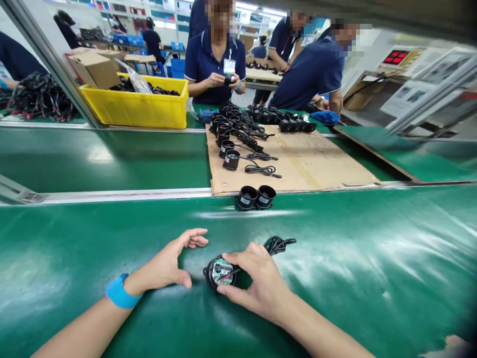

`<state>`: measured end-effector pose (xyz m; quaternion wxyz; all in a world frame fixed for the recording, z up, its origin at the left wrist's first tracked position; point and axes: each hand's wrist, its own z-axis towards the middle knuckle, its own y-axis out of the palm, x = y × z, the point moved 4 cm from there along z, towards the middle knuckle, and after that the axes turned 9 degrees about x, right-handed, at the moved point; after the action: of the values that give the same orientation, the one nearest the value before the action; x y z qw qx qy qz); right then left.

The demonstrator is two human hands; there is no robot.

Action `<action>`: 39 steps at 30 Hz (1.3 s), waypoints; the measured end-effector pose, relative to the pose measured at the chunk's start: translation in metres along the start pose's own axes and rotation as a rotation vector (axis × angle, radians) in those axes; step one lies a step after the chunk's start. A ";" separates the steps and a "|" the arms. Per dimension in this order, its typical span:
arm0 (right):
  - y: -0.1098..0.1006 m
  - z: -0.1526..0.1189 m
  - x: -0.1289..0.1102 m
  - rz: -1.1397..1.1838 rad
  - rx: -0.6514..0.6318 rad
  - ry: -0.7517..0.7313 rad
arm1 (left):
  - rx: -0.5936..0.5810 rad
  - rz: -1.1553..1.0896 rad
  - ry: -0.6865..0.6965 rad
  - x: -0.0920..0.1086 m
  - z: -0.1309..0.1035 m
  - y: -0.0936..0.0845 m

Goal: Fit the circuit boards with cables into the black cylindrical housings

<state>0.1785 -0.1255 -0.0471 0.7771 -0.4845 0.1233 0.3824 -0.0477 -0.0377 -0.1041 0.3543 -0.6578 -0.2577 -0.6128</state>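
Observation:
A round black housing with a green circuit board [220, 272] inside stands on the green bench top. My right hand [261, 281] grips it from the right, thumb and index finger at the board's rim. A red and black wire crosses the board, and a coiled black cable [276, 245] lies just beyond my right hand. My left hand [173, 263], with a blue wristband [122, 291] on the wrist, is held to the left of the housing. Its fingers are apart and nothing is in it.
Two black cups [256, 197] stand at the bench's far edge. Behind them a cardboard sheet [309, 161] carries rows of cabled housings [231, 160]. A yellow bin [136, 107] sits back left, near a metal post [55, 59]. Across the line a co-worker [216, 59] holds a small black part.

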 end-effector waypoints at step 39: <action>-0.008 -0.001 0.021 -0.048 -0.050 0.124 | 0.198 0.823 0.374 0.012 -0.013 0.025</action>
<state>0.1988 -0.1185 -0.0546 0.7645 -0.5294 0.1500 0.3358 -0.0352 -0.0649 -0.0959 0.6695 -0.5466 0.0361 -0.5017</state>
